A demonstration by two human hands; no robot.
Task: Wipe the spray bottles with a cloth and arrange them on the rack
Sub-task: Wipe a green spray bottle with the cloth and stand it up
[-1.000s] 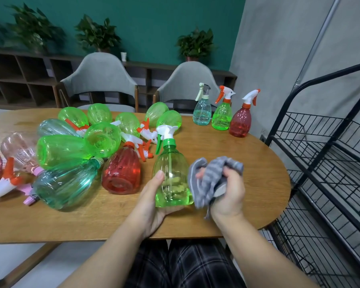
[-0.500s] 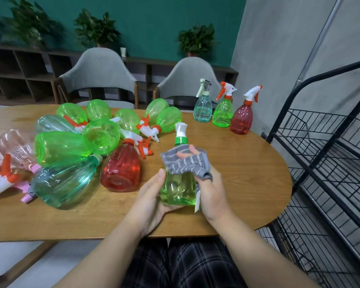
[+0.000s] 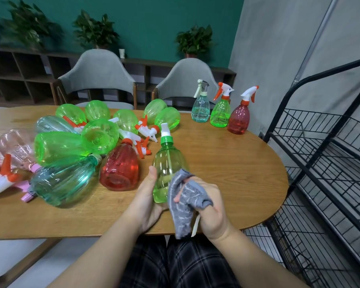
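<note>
Green and see-through, the spray bottle (image 3: 168,163) stands upright at the near edge of the wooden desk (image 3: 227,161), its white nozzle and green collar rising above both hands. The left hand (image 3: 149,199) forms the grip on its lower body, thumb up the left side and fingers curled round behind. Just right of that grip, the right hand (image 3: 208,206) clutches a grey cloth (image 3: 183,206), its fingers closed in the fabric, and the cloth touches the bottle's lower right side while a tail of it hangs below the desk edge.

Left of the grip, a red bottle (image 3: 120,169) lies on its side, and beyond it a heap of green, teal and pink bottles (image 3: 69,146) lies tumbled together. Far beyond the grip to the right, three upright bottles (image 3: 220,111), teal, green and red, stand in a row at the desk's far edge. Well to the right of the hands stands a black wire rack (image 3: 320,154). Two grey chairs (image 3: 98,73) face the desk, with dark shelving and potted plants (image 3: 193,40) against a teal wall
</note>
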